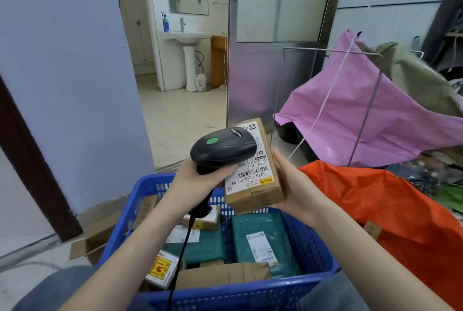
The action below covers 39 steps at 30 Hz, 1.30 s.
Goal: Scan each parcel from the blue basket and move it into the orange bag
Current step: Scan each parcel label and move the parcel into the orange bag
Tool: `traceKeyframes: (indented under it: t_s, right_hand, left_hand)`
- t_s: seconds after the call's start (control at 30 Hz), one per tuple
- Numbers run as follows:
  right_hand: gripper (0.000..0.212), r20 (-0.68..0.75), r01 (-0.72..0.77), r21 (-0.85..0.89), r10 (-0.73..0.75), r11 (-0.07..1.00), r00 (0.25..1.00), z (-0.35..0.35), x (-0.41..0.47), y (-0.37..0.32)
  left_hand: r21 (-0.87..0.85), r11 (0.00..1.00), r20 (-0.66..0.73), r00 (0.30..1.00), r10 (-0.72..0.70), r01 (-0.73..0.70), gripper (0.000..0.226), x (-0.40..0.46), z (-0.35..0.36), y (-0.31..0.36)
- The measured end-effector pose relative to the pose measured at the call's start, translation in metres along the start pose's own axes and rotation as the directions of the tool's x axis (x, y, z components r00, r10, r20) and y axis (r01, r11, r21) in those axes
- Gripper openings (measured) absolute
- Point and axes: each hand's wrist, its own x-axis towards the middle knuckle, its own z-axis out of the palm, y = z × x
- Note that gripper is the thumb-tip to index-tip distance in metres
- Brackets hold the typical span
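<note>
The left hand [193, 180] grips a black scanner [223, 149] over the label of 1 brown parcel [253, 173], long axis running away, cradled by the right hand [293, 185] above the blue basket [313, 243]; the orange bag [390, 210] lies right, nearer that hand.

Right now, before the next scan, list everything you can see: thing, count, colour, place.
Held parcel: one, brown cardboard, white label, above the basket.
Scanner: one, black, green light, over the label.
Blue basket: one, bottom centre.
Parcels in basket: two teal bags, several brown boxes, one white box with a yellow sticker.
Orange bag: one, right of the basket.
Pink bag: one, on a wire frame, right rear.
Sink: one, white, back room.
Spray bottle: one, blue, on the sink.
Left hand: grips the scanner.
Right hand: holds the parcel.
</note>
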Motion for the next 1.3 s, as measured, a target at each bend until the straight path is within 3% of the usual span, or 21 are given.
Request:
traceKeyframes:
  t_s: [0.1,0.2,0.37,0.6,0.77,0.87,1.03,1.3]
  right_hand:
    - [0.054,0.049,0.009,-0.057,-0.007,0.998,0.999,0.002,-0.006,-0.004]
    - [0.066,0.009,0.033,-0.106,-0.033,0.994,0.999,-0.001,-0.004,-0.001]
    - [0.044,-0.102,0.086,-0.059,-0.091,0.995,0.991,-0.006,-0.003,-0.001]
    - [0.036,-0.205,0.163,-0.003,-0.16,0.987,0.966,-0.011,0.0,0.001]
    - [0.039,-0.242,0.181,0.019,-0.171,0.983,0.955,-0.015,0.003,0.001]
    - [0.044,-0.245,0.157,-0.002,-0.153,0.988,0.958,-0.02,0.005,-0.002]
    - [0.045,-0.226,0.098,-0.114,-0.122,0.989,0.967,-0.03,0.005,-0.005]
    - [0.045,-0.208,0.078,-0.18,-0.115,0.981,0.971,-0.034,0.006,-0.004]
  left_hand:
    - [0.016,1.0,0.039,0.999,0.012,-0.012,0.025,-0.002,-0.001,-0.001]
    - [0.071,0.997,0.037,0.999,0.008,-0.01,0.016,-0.001,-0.002,-0.002]
    - [0.074,0.997,-0.062,0.998,0.022,-0.017,0.009,0.006,-0.008,-0.004]
    - [0.113,0.993,-0.102,0.995,-0.021,0.033,0.02,0.015,-0.017,-0.011]
    - [0.177,0.984,-0.016,1.0,-0.013,0.016,0.021,0.015,-0.019,-0.016]
    - [0.305,0.95,0.093,0.995,0.044,-0.071,0.013,0.018,-0.025,-0.017]
    - [0.436,0.879,0.216,0.971,0.104,-0.191,0.053,0.019,-0.032,-0.014]
    - [0.573,0.789,0.237,0.966,0.098,-0.221,0.02,0.024,-0.025,-0.019]
